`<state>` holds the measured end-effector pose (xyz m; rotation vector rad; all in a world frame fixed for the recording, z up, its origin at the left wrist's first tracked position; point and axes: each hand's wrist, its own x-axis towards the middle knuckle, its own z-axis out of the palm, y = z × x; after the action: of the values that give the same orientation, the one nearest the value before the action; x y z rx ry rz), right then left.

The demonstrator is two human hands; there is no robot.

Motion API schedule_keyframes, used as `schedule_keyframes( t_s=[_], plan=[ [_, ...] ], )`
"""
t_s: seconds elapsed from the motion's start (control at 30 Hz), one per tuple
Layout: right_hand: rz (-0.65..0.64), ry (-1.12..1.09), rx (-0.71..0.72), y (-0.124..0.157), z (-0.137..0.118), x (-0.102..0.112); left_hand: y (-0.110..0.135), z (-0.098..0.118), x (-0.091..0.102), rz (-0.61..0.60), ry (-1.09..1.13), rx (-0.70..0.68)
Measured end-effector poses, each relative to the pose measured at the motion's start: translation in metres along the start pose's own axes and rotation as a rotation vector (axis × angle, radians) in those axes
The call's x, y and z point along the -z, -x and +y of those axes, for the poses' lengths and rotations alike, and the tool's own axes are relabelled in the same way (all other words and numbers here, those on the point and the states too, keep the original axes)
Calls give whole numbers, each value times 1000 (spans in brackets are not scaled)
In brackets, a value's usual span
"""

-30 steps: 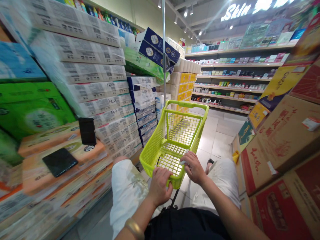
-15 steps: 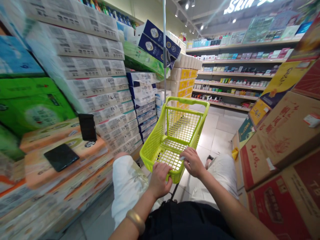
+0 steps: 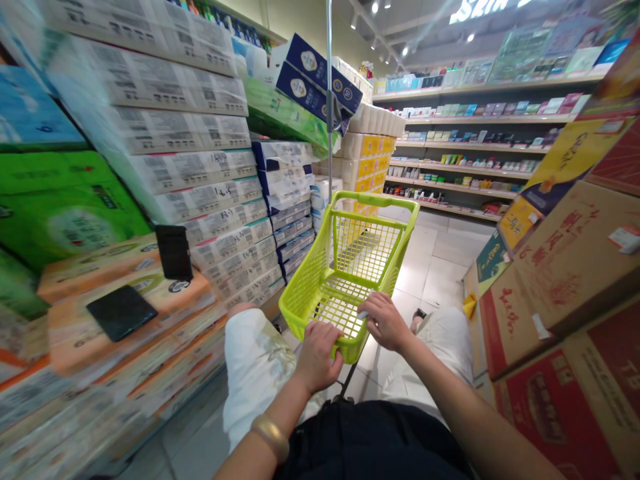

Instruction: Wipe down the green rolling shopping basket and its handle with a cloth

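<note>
A lime-green plastic shopping basket (image 3: 345,204) with lattice walls stands between my knees, tilted in view, and its grid floor shows bare. My left hand (image 3: 319,355) is closed over the basket's near rim, fingers curled inside and thumb outside. On the near right side of the rim, my right hand (image 3: 386,323) is closed with its fingers bent over a small white wipe-like piece (image 3: 363,315), mostly hidden beneath them. I cannot tell whether that piece is paper or cloth.
Stacked tissue packs (image 3: 200,160) rise on the left. A dark tablet-like slab (image 3: 122,312) and a black upright device (image 3: 173,252) rest on orange packs. Cardboard cartons (image 3: 565,247) line the right. Stocked shelves (image 3: 465,145) stand behind, beyond the tiled floor (image 3: 425,260).
Both hands stay at the basket's near rim with almost no movement. My right hand has shifted very slightly to the left, and the view has tilted a little.
</note>
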<state>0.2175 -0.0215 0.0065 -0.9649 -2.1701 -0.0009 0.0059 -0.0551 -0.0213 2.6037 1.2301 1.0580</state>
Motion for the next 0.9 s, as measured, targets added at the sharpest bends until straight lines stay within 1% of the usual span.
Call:
schedule_keyframes(
  t_s=[0.07, 0.1, 0.2, 0.27, 0.33, 0.4, 0.43, 0.53, 0.6, 0.63, 0.7, 0.83, 0.9],
  plan=[
    [36, 19, -54, -4, 7, 1, -1, 2, -1, 3, 5, 4],
    [55, 26, -75, -4, 6, 0, -2, 2, -2, 2, 9, 7],
    [77, 27, -91, 6, -12, -9, -2, 2, -2, -9, 19, 13],
    [34, 17, -52, 13, -27, -13, -1, 1, -1, -19, 20, 11],
    [-35, 12, 11, 15, -31, -11, 0, 0, 1, -32, 21, 7],
    [-74, 15, 54, 10, -23, -5, -1, 0, 2, -44, 23, 6],
    [-73, 18, 51, 7, -14, -1, -1, 1, 2, -47, 24, 7],
    [-9, 25, -34, -4, 10, 8, -4, 4, 0, -41, 29, 10],
    [50, 33, -97, -5, 15, 7, -5, 6, -2, -37, 32, 6],
    [73, 37, -111, -3, 12, 4, -6, 6, -2, -36, 31, 3],
    [93, 35, -99, 5, -4, -6, -6, 5, -3, -39, 25, -2],
    [52, 16, -25, 20, -42, -23, -3, -1, 1, -30, 19, -15],
    [20, 20, 17, 18, -46, -23, -1, -4, 4, -26, 19, -17]
  ],
)
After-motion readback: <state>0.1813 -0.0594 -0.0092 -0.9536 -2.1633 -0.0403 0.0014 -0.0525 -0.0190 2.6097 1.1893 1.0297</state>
